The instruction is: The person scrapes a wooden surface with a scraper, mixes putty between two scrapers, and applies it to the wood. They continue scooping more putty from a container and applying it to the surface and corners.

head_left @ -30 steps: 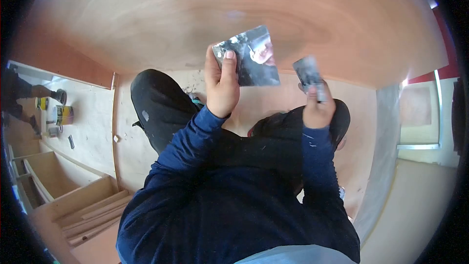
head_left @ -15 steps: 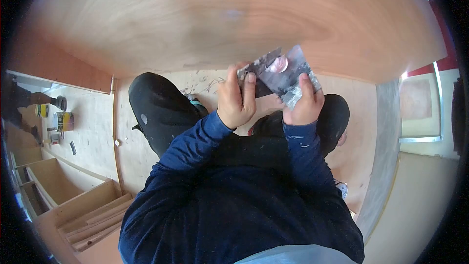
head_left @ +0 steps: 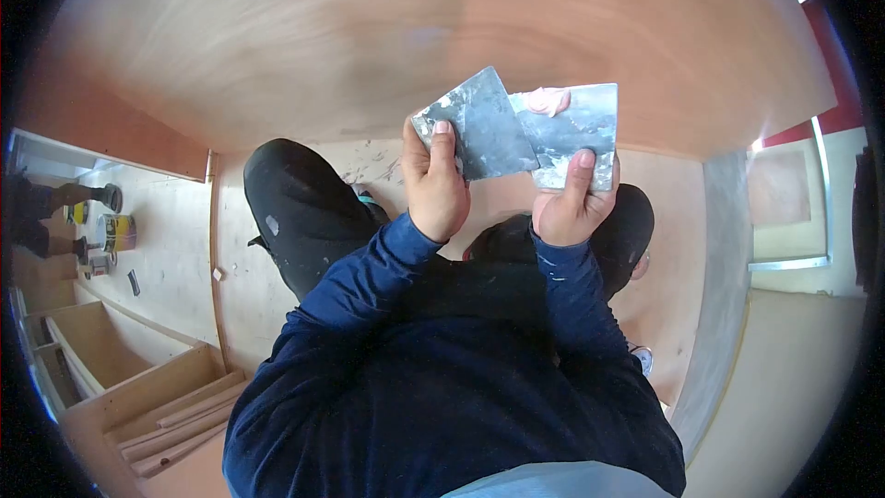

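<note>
While left hand (head_left: pixel 433 192) pinches left blade (head_left: pixel 479 124) shut-fisted, right hand (head_left: pixel 564 210) clamps right blade (head_left: pixel 579 134); pink filler (head_left: pixel 550 100) above right grip, blades overlapping between grips.

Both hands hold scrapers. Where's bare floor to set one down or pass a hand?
Bare: the floor between the left knee and the cans; a smaller strip beyond the right knee. Tight: between the knees, beneath the left scraper in the left hand and the right scraper in the right hand. Crowded: wood strips, lower left.
</note>
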The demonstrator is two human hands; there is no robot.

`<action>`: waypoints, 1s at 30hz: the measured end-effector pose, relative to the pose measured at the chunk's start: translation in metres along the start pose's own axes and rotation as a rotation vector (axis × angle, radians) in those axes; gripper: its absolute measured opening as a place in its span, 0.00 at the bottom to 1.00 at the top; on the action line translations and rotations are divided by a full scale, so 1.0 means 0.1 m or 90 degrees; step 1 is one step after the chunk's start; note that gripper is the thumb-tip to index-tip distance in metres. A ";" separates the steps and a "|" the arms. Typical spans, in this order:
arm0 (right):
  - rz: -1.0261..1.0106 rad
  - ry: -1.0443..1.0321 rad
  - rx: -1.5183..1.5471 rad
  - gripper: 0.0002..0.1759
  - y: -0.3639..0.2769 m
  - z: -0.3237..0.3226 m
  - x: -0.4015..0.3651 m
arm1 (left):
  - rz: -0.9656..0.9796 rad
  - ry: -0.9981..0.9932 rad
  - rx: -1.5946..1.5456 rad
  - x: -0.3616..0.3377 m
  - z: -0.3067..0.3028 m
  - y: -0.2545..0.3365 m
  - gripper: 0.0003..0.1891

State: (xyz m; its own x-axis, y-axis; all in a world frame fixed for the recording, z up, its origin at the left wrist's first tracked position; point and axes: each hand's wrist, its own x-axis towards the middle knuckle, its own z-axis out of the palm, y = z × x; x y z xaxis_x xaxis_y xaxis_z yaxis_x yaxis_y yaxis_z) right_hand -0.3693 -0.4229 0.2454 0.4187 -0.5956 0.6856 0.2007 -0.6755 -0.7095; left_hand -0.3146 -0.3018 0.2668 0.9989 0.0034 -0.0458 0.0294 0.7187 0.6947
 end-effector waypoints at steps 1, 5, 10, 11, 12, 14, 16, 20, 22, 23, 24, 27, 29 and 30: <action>0.101 -0.064 0.180 0.14 -0.15 -0.01 0.09 | 0.037 0.016 0.037 0.02 -0.01 -0.03 0.07; 0.249 -0.299 0.228 0.19 -0.27 -0.13 0.18 | 0.082 0.027 0.090 0.01 -0.04 -0.08 0.07; 0.089 -0.448 0.024 0.21 -0.14 -0.17 0.17 | 0.105 -0.017 0.162 0.04 -0.09 -0.07 0.07; -0.018 -0.459 -0.034 0.20 -0.19 -0.18 0.21 | 0.107 -0.013 0.162 0.05 -0.09 -0.05 0.07; -0.124 -0.466 -0.092 0.20 -0.21 -0.19 0.24 | 0.085 0.002 0.180 0.06 -0.08 -0.02 0.07; -0.156 -0.542 -0.188 0.20 -0.08 -0.29 0.37 | 0.063 0.016 0.197 0.11 -0.06 -0.01 0.07; -0.186 -0.616 -0.288 0.22 -0.04 -0.38 0.48 | 0.016 0.006 0.041 0.18 -0.05 -0.01 0.06; -0.229 -0.437 -0.177 0.25 -0.34 -0.43 0.71 | 0.035 -0.030 0.118 0.16 -0.06 0.03 0.06; -0.449 -0.444 -0.271 0.27 -0.40 -0.39 0.68 | 0.084 -0.031 0.143 0.08 0.01 0.04 0.05; -0.410 -0.481 -0.272 0.25 -0.41 -0.35 0.61 | 0.135 -0.027 0.165 0.04 0.04 0.05 0.05; -0.410 -0.480 -0.273 0.25 -0.47 -0.38 0.64 | 0.134 -0.029 0.164 0.05 0.03 0.04 0.05; -0.427 -0.490 -0.267 0.24 -0.58 -0.44 0.71 | 0.157 -0.003 0.245 0.02 0.01 0.05 0.06; -0.413 -0.451 -0.263 0.24 -0.46 -0.34 0.70 | 0.228 -0.056 0.343 -0.01 0.05 0.13 0.06; -0.409 -0.432 -0.263 0.23 -0.45 -0.33 0.72 | 0.228 -0.058 0.341 0.01 0.00 0.08 0.06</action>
State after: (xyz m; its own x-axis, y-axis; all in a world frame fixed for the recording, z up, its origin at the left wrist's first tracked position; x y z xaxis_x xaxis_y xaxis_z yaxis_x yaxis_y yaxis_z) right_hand -0.3772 -0.4493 0.3318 0.7789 0.2179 0.5880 0.2972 -0.9540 -0.0402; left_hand -0.3131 -0.2960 0.2728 0.9485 0.1021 0.2999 -0.3160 0.2380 0.9184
